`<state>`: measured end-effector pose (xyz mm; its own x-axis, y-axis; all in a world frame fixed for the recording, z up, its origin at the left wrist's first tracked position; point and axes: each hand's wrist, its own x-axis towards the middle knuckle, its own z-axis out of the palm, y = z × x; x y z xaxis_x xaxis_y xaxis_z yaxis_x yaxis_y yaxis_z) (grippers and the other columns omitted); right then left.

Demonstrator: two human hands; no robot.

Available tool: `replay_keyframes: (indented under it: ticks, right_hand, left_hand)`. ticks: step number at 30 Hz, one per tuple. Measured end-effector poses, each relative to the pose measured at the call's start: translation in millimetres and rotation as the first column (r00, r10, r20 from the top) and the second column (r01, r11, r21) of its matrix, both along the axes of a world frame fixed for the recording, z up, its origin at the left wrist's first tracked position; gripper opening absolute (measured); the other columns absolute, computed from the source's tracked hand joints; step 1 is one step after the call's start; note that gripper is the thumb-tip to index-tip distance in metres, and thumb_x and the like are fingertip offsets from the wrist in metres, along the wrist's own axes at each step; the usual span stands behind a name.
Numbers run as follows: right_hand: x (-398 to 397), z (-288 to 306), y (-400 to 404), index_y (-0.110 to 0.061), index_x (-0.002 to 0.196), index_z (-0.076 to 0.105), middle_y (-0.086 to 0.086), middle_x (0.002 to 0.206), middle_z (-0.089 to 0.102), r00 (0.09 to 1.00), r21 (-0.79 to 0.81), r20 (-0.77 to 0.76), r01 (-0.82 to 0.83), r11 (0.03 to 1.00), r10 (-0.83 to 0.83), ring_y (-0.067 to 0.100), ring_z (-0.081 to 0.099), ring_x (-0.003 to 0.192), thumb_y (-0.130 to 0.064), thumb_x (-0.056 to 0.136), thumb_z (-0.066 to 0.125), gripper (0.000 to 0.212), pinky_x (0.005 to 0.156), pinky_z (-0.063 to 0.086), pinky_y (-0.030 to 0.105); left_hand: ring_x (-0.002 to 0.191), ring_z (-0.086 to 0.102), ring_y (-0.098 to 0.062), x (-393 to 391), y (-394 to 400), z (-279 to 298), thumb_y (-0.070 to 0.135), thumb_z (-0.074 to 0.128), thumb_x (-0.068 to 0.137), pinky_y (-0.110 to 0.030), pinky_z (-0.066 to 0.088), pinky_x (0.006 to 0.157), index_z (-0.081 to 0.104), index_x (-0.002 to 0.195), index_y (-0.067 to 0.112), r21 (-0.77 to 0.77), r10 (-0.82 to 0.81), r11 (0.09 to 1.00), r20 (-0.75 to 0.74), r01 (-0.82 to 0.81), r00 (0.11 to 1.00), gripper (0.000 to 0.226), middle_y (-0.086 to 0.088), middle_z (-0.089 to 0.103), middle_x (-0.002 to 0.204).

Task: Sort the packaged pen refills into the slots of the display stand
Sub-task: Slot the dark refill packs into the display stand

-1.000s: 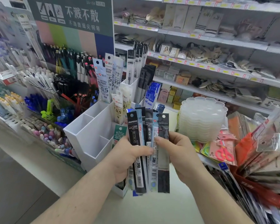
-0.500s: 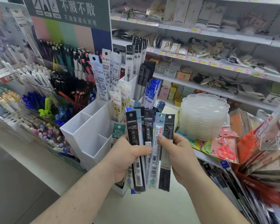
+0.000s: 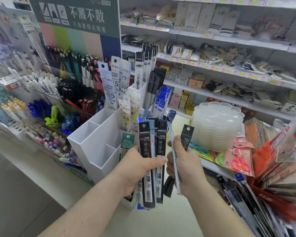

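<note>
White plastic display stand (image 3: pixel 99 144) just far and left of both hands, stepped in tiers, several near-left slots bare, far tiers already stocked with upright pale refill packs (image 3: pixel 109 89) and dark ones (image 3: pixel 144 65). Left hand (image 3: pixel 135 168) curled round a fanned bundle of packaged pen refills (image 3: pixel 151 161), thumb pressed flat across the front of the black packs, fingers wrapped behind and out of sight; long axes close to vertical, hang-holes up, lower ends poking out below the palm. Right hand (image 3: pixel 184 166) just right of that bundle, pinching two packs drawn apart from it: a pale blue pack (image 3: pixel 173 151) seen nearly edge-on and a black pack (image 3: pixel 186 137) tilted slightly right at its top, with a dark tail showing under the heel of the hand. Exact finger hold on each hard to tell, since the packs hide the fingertips. Judged step: separating one kind before slotting. Matching dark stock far and slightly left, above the bundle, so the right hand's packs already stand roughly parallel to the slots, needing a reach away and leftward over the left hand, then a straight drop, bottom end first. Left hand nearer the stand, yet occupied as the holder. Likely snag: a pack catching on neighbouring tops.
</note>
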<state>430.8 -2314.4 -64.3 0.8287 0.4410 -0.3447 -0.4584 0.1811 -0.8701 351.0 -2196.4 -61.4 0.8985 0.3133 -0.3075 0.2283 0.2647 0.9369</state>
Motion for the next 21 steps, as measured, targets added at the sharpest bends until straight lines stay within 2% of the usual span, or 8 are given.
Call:
replay_keyframes:
  ticks: [1, 3, 4, 7, 8, 13, 16, 21]
  right_hand:
    - [-4.8, 1.3, 3.5, -0.005, 0.097, 0.063, 0.008, 0.067, 0.070, 1.000, 0.044, 0.015, -0.004, 0.999, 0.004, 0.022, 0.065, 0.049, -0.046, 0.080, 0.068, 0.044, 0.041, 0.048, 0.026]
    - [-12.7, 5.8, 6.3, -0.002, 0.105, 0.065, 0.017, 0.087, 0.076, 0.998, 0.106, 0.067, -0.005, 0.994, -0.002, 0.029, 0.074, 0.070, -0.034, 0.071, 0.075, 0.048, 0.052, 0.057, 0.033]
    - [-14.2, 6.7, 5.9, 0.000, 0.104, 0.066, 0.017, 0.084, 0.076, 0.996, 0.115, 0.086, -0.017, 0.993, 0.007, 0.028, 0.074, 0.068, -0.026, 0.069, 0.077, 0.044, 0.052, 0.057, 0.033]
    - [-14.7, 9.8, -0.3, -0.006, 0.082, 0.062, 0.000, 0.049, 0.062, 0.997, 0.123, 0.064, -0.052, 0.991, 0.044, 0.009, 0.057, 0.037, -0.009, 0.079, 0.072, 0.011, 0.035, 0.044, 0.020]
    - [-13.0, 8.2, -2.4, -0.008, 0.077, 0.059, -0.002, 0.045, 0.057, 0.999, 0.127, 0.034, -0.040, 0.991, 0.036, 0.007, 0.051, 0.032, -0.006, 0.085, 0.069, 0.012, 0.032, 0.039, 0.018]
    - [-5.3, 1.7, -9.1, -0.006, 0.079, 0.061, 0.005, 0.049, 0.045, 0.999, -0.035, 0.032, -0.022, 0.999, 0.023, 0.014, 0.034, 0.036, -0.021, 0.090, 0.061, 0.018, 0.038, 0.026, 0.019]
    - [-2.8, 1.3, -10.9, -0.002, 0.088, 0.065, 0.010, 0.052, 0.050, 0.999, 0.015, -0.021, -0.038, 0.999, 0.038, 0.016, 0.039, 0.038, -0.023, 0.098, 0.043, 0.033, 0.040, 0.031, 0.023]
    - [1.9, 3.9, -13.2, -0.003, 0.090, 0.070, 0.015, 0.069, 0.067, 0.998, 0.047, -0.041, -0.046, 0.998, 0.048, 0.020, 0.058, 0.050, -0.023, 0.101, 0.042, 0.036, 0.047, 0.045, 0.025]
  left_hand:
    - [0.094, 0.073, -0.039, 0.1, -1.1, -0.7, 0.011, 0.082, 0.068, -0.050, 0.059, 0.086, 0.068, 0.109, 0.008, -0.002, 0.004, 1.000, 0.002, -0.004, 1.000, 0.043, -0.020, 0.075, 0.101]
    - [0.089, 0.074, -0.038, 0.4, -1.5, -2.3, -0.001, 0.079, 0.076, -0.046, 0.061, 0.079, 0.069, 0.105, 0.006, -0.007, 0.008, 1.000, 0.008, -0.008, 1.000, 0.032, -0.022, 0.075, 0.097]
    - [0.087, 0.074, -0.038, 0.3, -1.0, -2.6, -0.005, 0.077, 0.077, -0.045, 0.061, 0.076, 0.070, 0.104, 0.006, -0.009, 0.011, 1.000, 0.011, -0.011, 1.000, 0.030, -0.022, 0.075, 0.096]
    - [0.083, 0.073, -0.038, -3.3, 3.0, -2.4, 0.004, 0.076, 0.065, -0.045, 0.062, 0.072, 0.069, 0.104, 0.008, -0.036, 0.031, 0.999, 0.021, -0.030, 0.999, 0.039, -0.023, 0.074, 0.093]
    - [0.080, 0.073, -0.037, -4.7, 4.3, -2.5, 0.006, 0.074, 0.063, -0.044, 0.061, 0.069, 0.069, 0.102, 0.008, -0.055, 0.032, 0.998, 0.028, -0.030, 0.999, 0.039, -0.021, 0.074, 0.090]
    - [0.073, 0.069, -0.030, -9.6, 4.5, -2.8, 0.010, 0.075, 0.060, -0.040, 0.058, 0.067, 0.065, 0.099, 0.003, -0.060, -0.004, 0.998, 0.028, 0.006, 1.000, 0.041, -0.015, 0.070, 0.080]
    - [0.068, 0.070, -0.025, -10.7, 5.6, -0.5, 0.011, 0.074, 0.060, -0.035, 0.057, 0.061, 0.064, 0.096, 0.005, -0.062, -0.004, 0.998, 0.039, 0.006, 0.999, 0.039, -0.011, 0.070, 0.075]
    - [0.063, 0.071, -0.020, -14.5, 13.4, 7.0, 0.011, 0.075, 0.061, -0.032, 0.056, 0.056, 0.064, 0.100, 0.009, -0.070, 0.012, 0.998, 0.069, -0.007, 0.998, 0.040, -0.005, 0.072, 0.071]
